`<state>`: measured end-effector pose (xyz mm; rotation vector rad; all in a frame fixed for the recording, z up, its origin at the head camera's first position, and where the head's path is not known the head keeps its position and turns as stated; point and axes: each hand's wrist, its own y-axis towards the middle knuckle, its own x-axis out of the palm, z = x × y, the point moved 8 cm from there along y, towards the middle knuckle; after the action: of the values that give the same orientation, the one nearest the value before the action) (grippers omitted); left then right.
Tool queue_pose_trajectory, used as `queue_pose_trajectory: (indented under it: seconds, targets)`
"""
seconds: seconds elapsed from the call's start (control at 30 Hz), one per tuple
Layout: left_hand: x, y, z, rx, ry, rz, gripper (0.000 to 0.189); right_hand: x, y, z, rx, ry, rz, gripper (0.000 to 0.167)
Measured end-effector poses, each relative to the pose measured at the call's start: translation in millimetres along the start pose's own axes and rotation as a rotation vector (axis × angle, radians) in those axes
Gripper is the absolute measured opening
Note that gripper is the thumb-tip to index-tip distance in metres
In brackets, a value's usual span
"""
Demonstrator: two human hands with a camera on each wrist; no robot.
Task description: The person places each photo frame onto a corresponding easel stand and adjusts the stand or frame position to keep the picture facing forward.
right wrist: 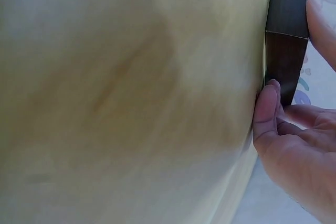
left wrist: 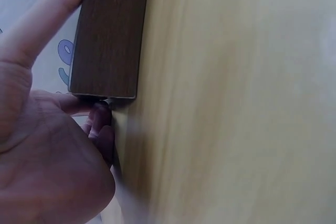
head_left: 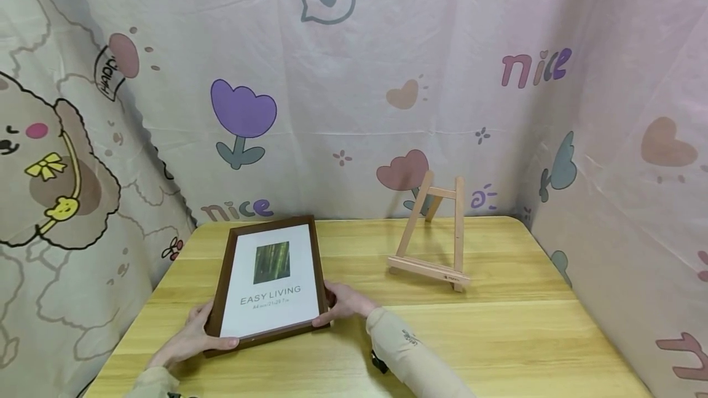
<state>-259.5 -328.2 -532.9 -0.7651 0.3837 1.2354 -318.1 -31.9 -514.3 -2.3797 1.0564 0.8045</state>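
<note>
Brown picture frame (head_left: 273, 290), grasped from both sides, to the left of the wooden easel (head_left: 459, 232).
The left hand (head_left: 190, 336) grips the frame's side farther from the easel, thumb over the near border; the right hand (head_left: 347, 303) grips the side nearer the easel, thumb at the corner. The frame faces up over the wooden table (head_left: 514, 324), where the easel stands, a printed curtain (head_left: 343, 109) behind the easel.

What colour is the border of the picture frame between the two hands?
Dark brown; the border shows best in the head view.
</note>
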Motion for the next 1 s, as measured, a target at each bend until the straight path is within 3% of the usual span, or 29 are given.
queue_pose_trajectory:
  seconds: [0.27, 0.73, 1.0]
  targets:
    - [-0.4, 0.4, 1.3, -0.019, 0.015, 0.008, 0.129, -2.4, -2.1, 3.0, 0.054, -0.003, 0.013, 0.088]
    - [1.7, -2.4, 0.7, 0.02, -0.02, 0.009, 0.129, -1.3, -5.2, 2.7, 0.075, -0.014, 0.026, 0.092]
    - [2.9, -5.4, 2.5, 0.04, -0.036, 0.013, 0.128, -0.6, -5.4, 5.8, 0.087, -0.006, 0.024, 0.103]
